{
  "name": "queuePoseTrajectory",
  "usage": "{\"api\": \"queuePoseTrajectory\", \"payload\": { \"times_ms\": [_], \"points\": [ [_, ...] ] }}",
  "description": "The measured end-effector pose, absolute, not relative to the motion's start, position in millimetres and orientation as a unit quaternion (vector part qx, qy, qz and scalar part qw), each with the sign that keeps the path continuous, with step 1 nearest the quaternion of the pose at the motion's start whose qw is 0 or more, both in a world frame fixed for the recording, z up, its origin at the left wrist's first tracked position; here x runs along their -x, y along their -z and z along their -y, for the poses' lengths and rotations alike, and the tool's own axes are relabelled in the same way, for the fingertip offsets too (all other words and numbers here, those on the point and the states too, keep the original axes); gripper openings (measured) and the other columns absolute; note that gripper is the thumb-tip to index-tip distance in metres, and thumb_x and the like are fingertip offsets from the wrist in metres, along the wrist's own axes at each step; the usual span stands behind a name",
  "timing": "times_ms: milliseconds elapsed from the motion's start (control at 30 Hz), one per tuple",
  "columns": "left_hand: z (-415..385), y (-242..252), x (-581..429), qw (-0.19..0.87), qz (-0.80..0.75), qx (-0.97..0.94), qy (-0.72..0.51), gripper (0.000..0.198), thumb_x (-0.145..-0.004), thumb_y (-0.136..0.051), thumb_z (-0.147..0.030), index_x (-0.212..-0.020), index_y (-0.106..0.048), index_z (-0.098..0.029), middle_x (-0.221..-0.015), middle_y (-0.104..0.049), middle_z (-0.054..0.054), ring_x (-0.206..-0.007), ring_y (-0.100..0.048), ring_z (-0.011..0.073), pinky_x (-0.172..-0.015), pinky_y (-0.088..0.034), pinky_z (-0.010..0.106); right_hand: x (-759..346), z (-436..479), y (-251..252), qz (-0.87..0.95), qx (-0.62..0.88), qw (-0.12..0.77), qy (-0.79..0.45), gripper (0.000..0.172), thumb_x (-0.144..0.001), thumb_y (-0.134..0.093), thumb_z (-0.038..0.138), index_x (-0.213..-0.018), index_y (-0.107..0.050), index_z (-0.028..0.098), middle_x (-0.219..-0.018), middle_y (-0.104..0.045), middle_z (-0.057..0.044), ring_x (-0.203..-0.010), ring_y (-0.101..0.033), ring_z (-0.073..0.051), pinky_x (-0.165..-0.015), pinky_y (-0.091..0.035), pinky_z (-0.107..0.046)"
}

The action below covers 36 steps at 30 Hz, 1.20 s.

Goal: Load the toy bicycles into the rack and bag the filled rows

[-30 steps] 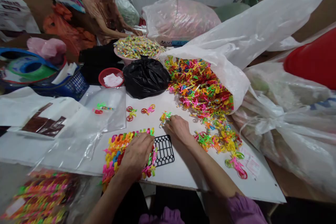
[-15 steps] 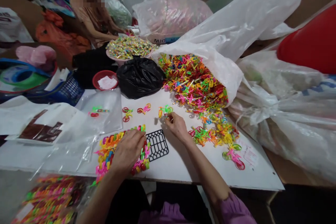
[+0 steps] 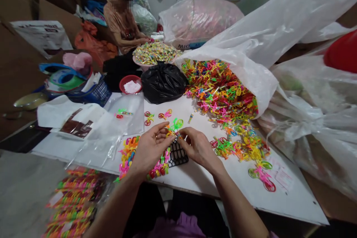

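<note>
Both hands meet over a black plastic grid [image 3: 178,153]. Between their fingertips is a small green and orange plastic toy bicycle [image 3: 177,123], its green wheel sticking up. My left hand [image 3: 153,145] pinches the orange side, and my right hand [image 3: 198,148] closes on the other side, its fingertips partly hiding the toy. Under my left wrist lie rows of colourful plastic toys [image 3: 129,152] covering part of the grid. A thin patterned tube [image 3: 190,118] rests on the white table [image 3: 200,178] just beyond my right hand. Two loose toy bicycles [image 3: 165,113] [image 3: 148,118] lie farther left.
A white sack [image 3: 262,85] spills a heap of toy bicycles [image 3: 223,93] at the right. Behind stand a black bag [image 3: 164,83], a red bowl [image 3: 122,86] and a basin of wrapped tubes [image 3: 156,53]. A co-worker [image 3: 122,26] sits at the back left. Packed toys [image 3: 71,200] lie below left.
My left hand has lifted off the rows of toys and come to the toy bicycle. My right hand has brought the bicycle nearer, over the grid. The view has shifted left.
</note>
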<state>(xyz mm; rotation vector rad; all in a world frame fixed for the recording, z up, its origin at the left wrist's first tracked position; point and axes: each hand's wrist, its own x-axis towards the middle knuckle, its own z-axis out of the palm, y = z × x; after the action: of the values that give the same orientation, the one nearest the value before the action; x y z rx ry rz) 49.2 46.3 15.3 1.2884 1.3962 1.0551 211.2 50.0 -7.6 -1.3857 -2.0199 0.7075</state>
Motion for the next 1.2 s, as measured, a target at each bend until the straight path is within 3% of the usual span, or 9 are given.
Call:
{"api": "queuePoseTrajectory", "payload": {
  "times_ms": [100, 267, 400, 600, 700, 1000, 1200],
  "points": [
    [-42, -13, -35, 0.378, -0.597, -0.578, -0.408, 0.056, -0.068, -0.065, -0.040, -0.117, -0.053, -0.015, -0.091, -0.061, 0.003, -0.076, -0.060, 0.0136, -0.074, -0.052, 0.032, -211, -53, 26, 0.745, 0.535, 0.284, -0.280, 0.016, -0.084, -0.051, 0.028, -0.096, -0.058, 0.021, -0.085, -0.063, -0.001, -0.069, -0.055, -0.012, -0.062, -0.038, -0.021],
    [-45, 3, -16, 0.130, -0.583, -0.748, -0.290, 0.030, -0.082, -0.050, -0.030, -0.107, -0.058, -0.016, -0.102, -0.062, 0.007, -0.096, -0.057, 0.0194, -0.089, -0.045, 0.037, -199, -58, 81, 0.693, 0.577, 0.253, -0.350, 0.009, -0.077, -0.050, 0.017, -0.082, -0.058, 0.017, -0.072, -0.061, -0.001, -0.064, -0.053, -0.013, -0.058, -0.038, -0.022],
    [-52, 19, -22, 0.124, -0.515, -0.828, -0.186, 0.023, -0.085, -0.043, -0.019, -0.103, -0.058, -0.016, -0.098, -0.062, 0.007, -0.095, -0.056, 0.0188, -0.087, -0.044, 0.034, -179, -64, 99, 0.688, 0.534, 0.309, -0.382, 0.024, -0.076, -0.045, 0.012, -0.096, -0.057, 0.017, -0.087, -0.064, -0.003, -0.077, -0.057, -0.015, -0.067, -0.043, -0.024],
    [-61, 28, -30, 0.108, -0.503, -0.845, -0.145, 0.027, -0.083, -0.052, -0.024, -0.109, -0.054, -0.017, -0.098, -0.062, 0.006, -0.096, -0.055, 0.0208, -0.086, -0.043, 0.035, -169, -71, 93, 0.780, 0.503, 0.204, -0.311, 0.031, -0.075, -0.043, 0.009, -0.103, -0.052, 0.017, -0.101, -0.059, -0.007, -0.090, -0.055, -0.017, -0.078, -0.043, -0.027],
    [-61, 31, -28, 0.087, -0.502, -0.846, -0.156, 0.034, -0.082, -0.055, -0.030, -0.112, -0.052, -0.014, -0.099, -0.063, 0.008, -0.096, -0.055, 0.0217, -0.085, -0.043, 0.035, -169, -70, 89, 0.798, 0.513, 0.153, -0.278, 0.029, -0.077, -0.042, 0.012, -0.104, -0.050, 0.017, -0.102, -0.056, -0.007, -0.089, -0.055, -0.017, -0.076, -0.043, -0.026],
    [-55, 39, -25, 0.075, -0.488, -0.849, -0.189, 0.016, -0.088, -0.043, -0.023, -0.090, -0.058, -0.017, -0.084, -0.063, 0.004, -0.083, -0.056, 0.0184, -0.079, -0.043, 0.032, -164, -68, 85, 0.811, 0.536, 0.079, -0.222, 0.024, -0.078, -0.042, 0.014, -0.101, -0.047, 0.017, -0.099, -0.055, -0.008, -0.087, -0.054, -0.018, -0.069, -0.042, -0.027],
    [-49, 49, -30, 0.075, -0.478, -0.834, -0.265, 0.015, -0.086, -0.046, -0.025, -0.087, -0.059, -0.018, -0.081, -0.063, 0.004, -0.079, -0.057, 0.0174, -0.075, -0.044, 0.030, -174, -60, 90, 0.836, 0.502, 0.099, -0.197, 0.020, -0.078, -0.043, 0.019, -0.098, -0.047, 0.017, -0.093, -0.056, -0.007, -0.079, -0.054, -0.018, -0.064, -0.041, -0.027]
  ]
}}
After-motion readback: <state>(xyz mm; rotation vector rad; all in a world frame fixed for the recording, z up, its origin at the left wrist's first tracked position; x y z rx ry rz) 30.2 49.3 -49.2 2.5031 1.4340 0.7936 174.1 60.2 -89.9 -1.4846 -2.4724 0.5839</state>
